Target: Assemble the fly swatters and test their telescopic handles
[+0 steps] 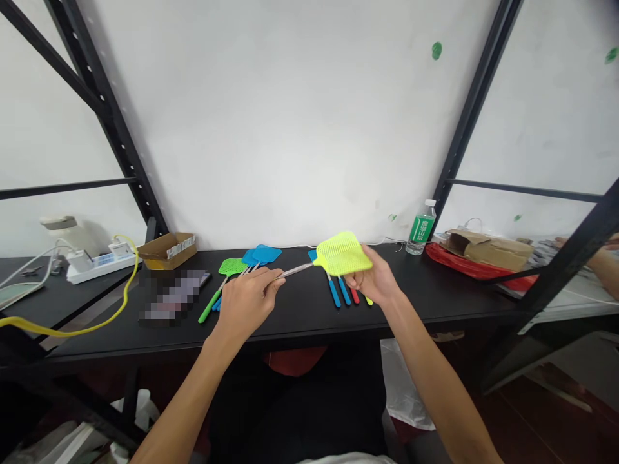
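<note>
A yellow fly swatter point(342, 252) with a mesh head and a metal shaft is held level above the black table. My left hand point(247, 295) is closed around its shaft end, hiding the handle. At the far edge of the mesh head, my right hand point(377, 278) grips it between thumb and fingers. Behind my left hand lie a green fly swatter point(211, 305) and several blue fly swatters point(265, 254), partly covered by the hand. Beneath the yellow head, blue handles point(333, 293), a red handle point(354, 296) and a yellow handle point(369, 301) stick out.
On the left are an open cardboard box point(169, 250), a power strip point(104, 265) and a yellow cable point(126, 290). A water bottle point(422, 229) stands at the back right, beside a red bag point(454, 265) and a torn cardboard box point(488, 250). Black rack posts point(476, 96) flank the table.
</note>
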A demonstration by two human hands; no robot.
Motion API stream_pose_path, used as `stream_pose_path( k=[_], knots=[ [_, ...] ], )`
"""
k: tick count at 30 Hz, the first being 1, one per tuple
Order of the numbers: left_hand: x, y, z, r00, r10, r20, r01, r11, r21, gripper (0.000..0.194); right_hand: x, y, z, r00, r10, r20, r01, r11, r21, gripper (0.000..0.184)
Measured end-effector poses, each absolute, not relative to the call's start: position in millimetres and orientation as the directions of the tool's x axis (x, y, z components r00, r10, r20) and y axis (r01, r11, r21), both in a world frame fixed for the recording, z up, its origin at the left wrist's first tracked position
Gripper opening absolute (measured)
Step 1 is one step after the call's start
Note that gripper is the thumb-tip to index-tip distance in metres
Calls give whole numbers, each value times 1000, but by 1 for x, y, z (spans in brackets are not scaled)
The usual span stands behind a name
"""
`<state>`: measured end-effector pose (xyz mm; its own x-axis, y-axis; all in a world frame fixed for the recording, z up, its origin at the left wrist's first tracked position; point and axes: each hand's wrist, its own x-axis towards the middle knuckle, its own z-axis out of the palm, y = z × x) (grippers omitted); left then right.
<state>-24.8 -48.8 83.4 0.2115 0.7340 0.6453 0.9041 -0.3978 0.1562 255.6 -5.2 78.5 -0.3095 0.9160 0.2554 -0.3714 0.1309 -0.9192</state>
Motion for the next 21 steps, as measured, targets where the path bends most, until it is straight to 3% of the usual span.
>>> stream_pose_path(
  k=[3,6,8,11,15,18,21],
  knots=[
    [-15,-51,83,215,783,584,824,-466,322,37,247,-9,80,-409,855,318,-378,158,-912,63],
    [-4,-56,82,243,831,500,734,-495,465,42,232,-11,74,-392,868,304,-239,223,-945,46],
    [3,-60,80,277,837,472,701,-512,497,43,219,-10,65,-365,889,276,-236,199,-951,38],
    [11,-63,76,333,834,441,647,-542,536,45,203,-7,54,-274,913,302,-430,164,-888,30],
    [16,-62,68,380,860,340,524,-504,687,44,195,-4,51,-161,936,311,-616,151,-773,27],
    [18,-60,65,395,868,300,487,-475,733,42,196,-2,51,-108,947,303,-543,199,-815,30],
    [19,-61,65,381,864,329,550,-498,671,44,200,4,46,33,924,381,-357,367,-859,32]
  ],
)
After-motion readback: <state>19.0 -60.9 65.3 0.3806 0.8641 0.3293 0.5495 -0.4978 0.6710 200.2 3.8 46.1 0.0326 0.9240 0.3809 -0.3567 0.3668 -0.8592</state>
